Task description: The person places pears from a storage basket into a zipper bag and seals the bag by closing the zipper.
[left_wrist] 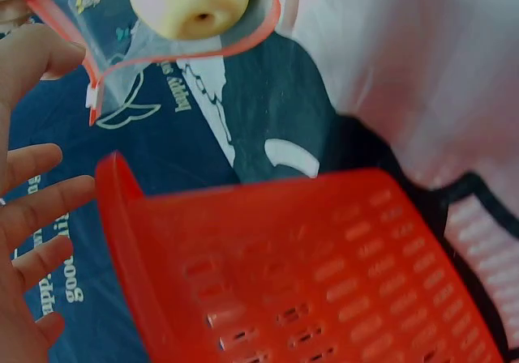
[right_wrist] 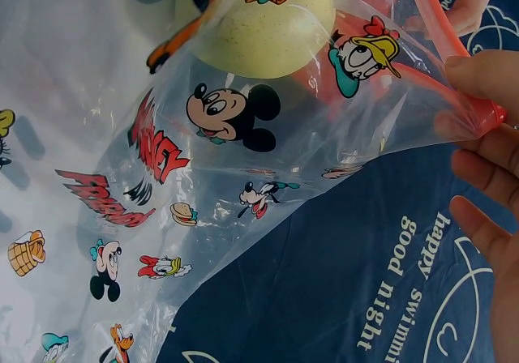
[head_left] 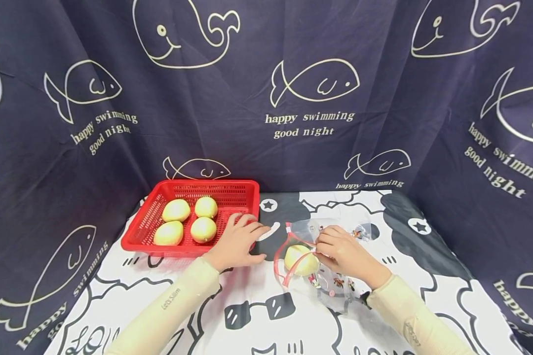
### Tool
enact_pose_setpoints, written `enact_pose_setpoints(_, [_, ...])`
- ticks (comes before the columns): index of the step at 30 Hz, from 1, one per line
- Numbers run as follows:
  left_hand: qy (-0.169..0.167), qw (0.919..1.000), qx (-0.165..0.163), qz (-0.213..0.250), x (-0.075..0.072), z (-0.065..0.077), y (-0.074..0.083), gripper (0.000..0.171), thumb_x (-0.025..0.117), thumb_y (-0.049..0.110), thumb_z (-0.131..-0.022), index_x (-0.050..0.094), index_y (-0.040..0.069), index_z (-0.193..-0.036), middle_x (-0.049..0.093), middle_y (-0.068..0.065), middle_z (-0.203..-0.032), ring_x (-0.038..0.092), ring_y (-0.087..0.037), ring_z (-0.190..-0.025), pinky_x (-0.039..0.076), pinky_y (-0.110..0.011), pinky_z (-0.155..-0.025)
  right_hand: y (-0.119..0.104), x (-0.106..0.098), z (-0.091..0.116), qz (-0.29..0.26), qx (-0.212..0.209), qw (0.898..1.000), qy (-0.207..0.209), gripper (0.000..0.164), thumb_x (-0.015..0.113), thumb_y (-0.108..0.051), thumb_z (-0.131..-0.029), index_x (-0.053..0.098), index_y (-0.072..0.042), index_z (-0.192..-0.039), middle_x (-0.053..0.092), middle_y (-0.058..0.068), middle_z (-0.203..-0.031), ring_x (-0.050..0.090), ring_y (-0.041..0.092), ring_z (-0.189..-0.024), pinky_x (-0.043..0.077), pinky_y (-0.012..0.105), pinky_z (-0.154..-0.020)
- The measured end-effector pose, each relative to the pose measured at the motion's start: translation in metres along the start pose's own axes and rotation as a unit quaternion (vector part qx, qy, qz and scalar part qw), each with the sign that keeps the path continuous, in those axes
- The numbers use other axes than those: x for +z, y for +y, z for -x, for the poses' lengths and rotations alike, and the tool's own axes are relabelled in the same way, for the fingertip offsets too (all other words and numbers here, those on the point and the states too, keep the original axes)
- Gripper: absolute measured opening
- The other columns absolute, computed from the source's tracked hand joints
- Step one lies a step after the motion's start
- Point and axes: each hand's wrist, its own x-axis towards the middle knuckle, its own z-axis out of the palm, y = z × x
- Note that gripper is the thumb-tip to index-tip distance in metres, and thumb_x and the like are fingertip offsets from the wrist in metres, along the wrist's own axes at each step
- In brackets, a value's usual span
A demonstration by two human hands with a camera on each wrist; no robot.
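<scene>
A clear zip bag (head_left: pixel 333 291) with a red-edged mouth and cartoon prints lies on the cloth, its mouth spread toward the left. One round pale yellow fruit (head_left: pixel 303 260) sits in the mouth of the bag. My right hand (head_left: pixel 348 254) pinches the bag's red rim (right_wrist: pixel 478 116) at one end between thumb and fingers. Just right of the red basket (head_left: pixel 135 245), my left hand (head_left: pixel 240 244) has its fingers spread and holds nothing. In the left wrist view, its thumb (left_wrist: pixel 61 55) is near the red slider (left_wrist: pixel 93 96) of the bag.
Several more yellow fruits (head_left: pixel 176 211) lie in the basket, on the left of the table. A white cloth with black drawings (head_left: pixel 259 313) covers the tabletop. Dark blue curtains (head_left: pixel 293 162) with fish prints stand behind and on both sides.
</scene>
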Motion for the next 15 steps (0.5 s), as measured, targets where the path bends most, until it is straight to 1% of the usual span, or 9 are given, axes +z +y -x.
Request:
enact_pose_setpoints(3, [0.000, 0.9998, -0.014, -0.013, -0.005, 0.002, -0.006, 0.061, 0.072, 0.051, -0.078, 0.065, 0.018, -0.129, 0.066, 0.001, -0.117, 0.045, -0.025, -0.118, 0.030, -0.052, -0.101, 0.000, 0.000, -0.001, 0.000, -0.001, 1.000, 0.000, 0.007, 0.069, -0.008, -0.080, 0.062, -0.011, -0.078, 0.057, 0.000, -0.082, 0.055, 0.021, -0.080, 0.044, 0.039, -0.083])
enact_pose_setpoints(5, [0.001, 0.9996, -0.023, -0.014, -0.008, 0.004, -0.011, 0.060, 0.072, 0.049, -0.079, 0.065, 0.017, -0.129, 0.066, 0.000, -0.118, 0.045, -0.025, -0.119, 0.030, -0.052, -0.100, 0.001, 0.000, -0.001, -0.002, -0.001, 1.000, 0.001, 0.006, 0.068, -0.009, -0.081, 0.063, -0.011, -0.078, 0.058, 0.000, -0.082, 0.055, 0.022, -0.081, 0.045, 0.040, -0.084])
enact_pose_setpoints(10, [0.014, 0.9989, -0.044, 0.000, -0.016, 0.009, -0.020, 0.057, 0.072, 0.044, -0.079, 0.065, 0.016, -0.128, 0.065, -0.002, -0.118, 0.046, -0.026, -0.120, 0.028, -0.053, -0.100, 0.001, 0.001, 0.000, 0.000, 0.002, 1.000, 0.000, 0.006, 0.068, -0.010, -0.082, 0.063, -0.011, -0.078, 0.058, -0.001, -0.083, 0.056, 0.021, -0.081, 0.045, 0.040, -0.085])
enact_pose_setpoints(15, [0.025, 0.9978, -0.060, 0.008, -0.020, 0.017, -0.027, 0.059, 0.072, 0.044, -0.078, 0.064, 0.014, -0.129, 0.065, -0.004, -0.117, 0.046, -0.028, -0.119, 0.028, -0.056, -0.100, 0.001, 0.002, 0.001, 0.003, 0.007, 1.000, -0.002, 0.010, 0.069, -0.010, -0.080, 0.060, -0.013, -0.076, 0.058, -0.002, -0.082, 0.055, 0.021, -0.081, 0.044, 0.039, -0.085])
